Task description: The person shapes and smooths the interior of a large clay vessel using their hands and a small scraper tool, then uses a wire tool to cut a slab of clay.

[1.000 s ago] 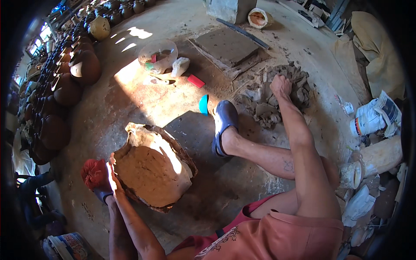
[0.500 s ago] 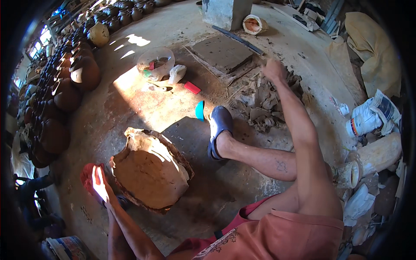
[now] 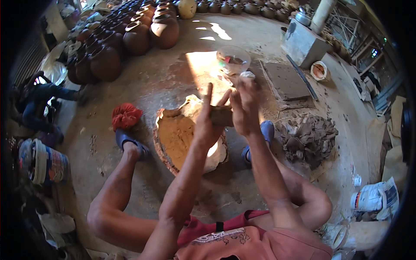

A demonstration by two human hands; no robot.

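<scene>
My left hand [image 3: 209,119] and my right hand [image 3: 246,109] are together in front of me. Between them is a grey-brown lump of clay [image 3: 222,116], pressed between the palms. The left thumb points up, and motion blurs the right fingers. Beneath the hands lies a wide, shallow bowl-like form [image 3: 175,134], rough and ragged at the rim, partly hidden by my left arm. A crumpled red cloth [image 3: 126,116] lies by my left shoe. Right of my right shoe is a heap of grey clay scraps [image 3: 308,139].
Beyond the scraps lie a flat clay slab [image 3: 287,81] and a dark bar [image 3: 302,77]. A clear plastic bowl [image 3: 234,60] stands ahead. Rows of round clay pots [image 3: 106,63] fill the far left. A white bucket [image 3: 48,162] is at left; another person [image 3: 37,102] sits there.
My left hand has left the red cloth and my right hand the clay scraps; both have come together around a lump of clay. The view has turned left.
</scene>
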